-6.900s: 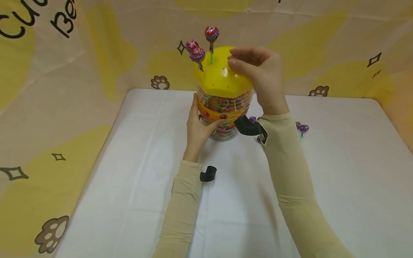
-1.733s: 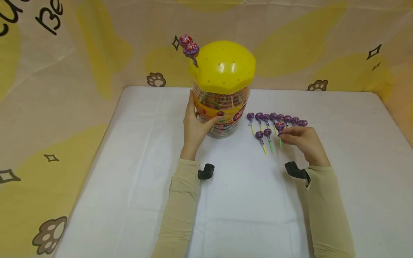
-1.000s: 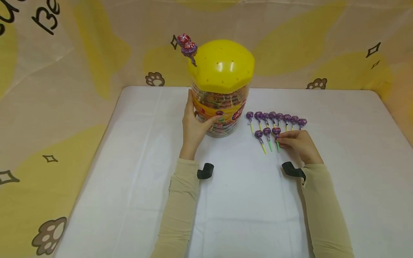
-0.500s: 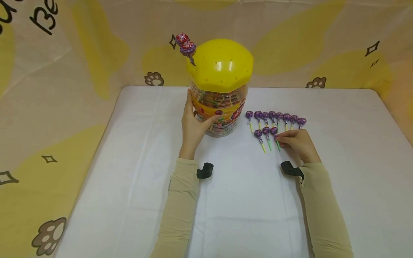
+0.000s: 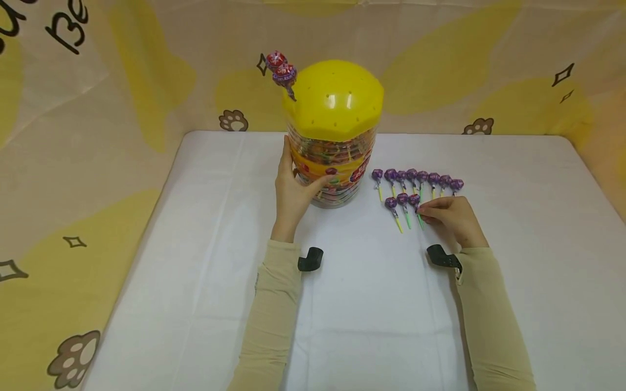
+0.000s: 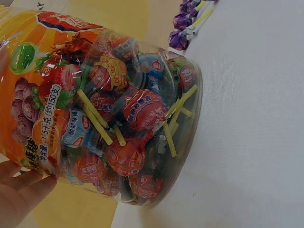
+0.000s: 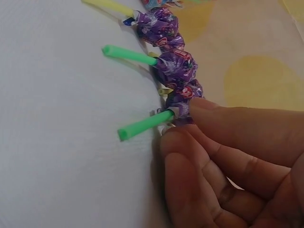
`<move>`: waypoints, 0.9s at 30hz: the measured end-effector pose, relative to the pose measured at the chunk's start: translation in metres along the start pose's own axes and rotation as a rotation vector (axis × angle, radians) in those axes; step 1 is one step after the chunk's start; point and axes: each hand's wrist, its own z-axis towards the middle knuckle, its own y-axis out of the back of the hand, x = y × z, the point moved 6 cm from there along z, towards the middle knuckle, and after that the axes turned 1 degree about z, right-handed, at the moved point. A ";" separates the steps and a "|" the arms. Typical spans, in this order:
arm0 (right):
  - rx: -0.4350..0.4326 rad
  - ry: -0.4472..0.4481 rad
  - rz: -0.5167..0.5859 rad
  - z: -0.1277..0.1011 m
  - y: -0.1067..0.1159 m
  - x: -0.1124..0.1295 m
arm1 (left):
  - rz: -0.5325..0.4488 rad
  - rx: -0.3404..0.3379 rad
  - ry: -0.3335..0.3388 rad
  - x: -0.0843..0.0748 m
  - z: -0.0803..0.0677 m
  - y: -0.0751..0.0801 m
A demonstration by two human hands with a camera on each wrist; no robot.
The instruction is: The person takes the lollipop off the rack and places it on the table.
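Right hand low on white table, fingers curled, tips pinching purple lollipop at head; green stick points away from fingers. Two more lollipops lie just left of it, longer row just beyond fingertips. Open cloth nearer than wrist and off to right, up to table edge. Left hand wraps side of clear jar (yellow lid, two lollipops stuck in holes). Jar packed with wrapped lollipops, sticks crossing.
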 end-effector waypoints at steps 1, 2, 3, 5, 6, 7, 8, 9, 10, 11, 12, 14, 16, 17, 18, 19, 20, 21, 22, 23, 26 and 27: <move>-0.004 0.006 -0.006 0.000 0.001 0.000 | -0.002 0.000 0.001 0.000 0.000 0.000; -0.008 0.012 -0.011 0.000 0.001 0.001 | -0.003 0.001 0.003 0.000 0.000 0.000; -0.014 0.020 -0.021 -0.001 0.002 0.002 | -0.005 0.002 0.006 0.000 0.000 0.000; -0.025 0.034 -0.033 -0.001 0.003 0.003 | -0.002 0.002 0.010 0.000 -0.001 0.001; -0.030 0.041 -0.034 -0.001 0.003 0.004 | -0.004 0.002 0.011 0.000 -0.001 0.001; -0.037 0.044 -0.040 -0.002 0.004 0.005 | -0.003 0.002 0.012 0.000 -0.001 0.001; -0.042 0.045 -0.031 -0.002 0.005 0.006 | -0.003 0.001 0.011 0.000 -0.001 0.001; -0.047 0.045 -0.018 -0.003 0.005 0.007 | -0.005 0.002 0.007 0.000 -0.001 0.001; -0.051 0.045 0.002 -0.003 0.006 0.009 | -0.005 0.002 0.004 0.000 0.000 0.000; -0.055 0.046 0.020 -0.004 0.006 0.010 | -0.005 0.003 0.001 0.000 0.000 0.000; -0.059 0.049 0.041 -0.005 0.007 0.012 | -0.008 0.003 -0.002 -0.001 0.000 0.000; -0.070 0.060 0.084 -0.007 0.007 0.017 | -0.012 0.005 -0.008 -0.001 0.000 0.000; -0.092 0.078 0.121 -0.009 0.007 0.023 | -0.014 0.006 -0.009 -0.002 0.000 0.000; -0.105 0.090 0.139 -0.010 0.007 0.026 | -0.017 0.006 -0.009 -0.002 0.000 0.000; -0.120 0.103 0.159 -0.011 0.007 0.030 | -0.019 0.006 -0.010 -0.002 0.000 0.001; -0.135 0.118 0.183 -0.012 0.007 0.034 | -0.019 0.005 -0.011 -0.002 0.000 0.001; -0.148 0.133 0.216 -0.013 0.008 0.038 | -0.018 0.005 -0.011 -0.002 0.000 0.001; -0.160 0.148 0.249 -0.014 0.008 0.043 | -0.015 0.003 -0.010 -0.002 0.000 0.001; -0.166 0.165 0.288 -0.015 0.007 0.048 | -0.014 0.002 -0.010 -0.002 0.000 0.001; -0.169 0.182 0.322 -0.016 0.007 0.054 | -0.012 0.001 -0.009 -0.002 -0.001 0.001; -0.175 0.232 0.408 -0.019 0.005 0.073 | -0.011 -0.001 -0.008 -0.001 -0.001 0.001; -0.174 0.252 0.425 -0.020 0.004 0.080 | -0.010 -0.002 -0.008 -0.001 -0.001 0.001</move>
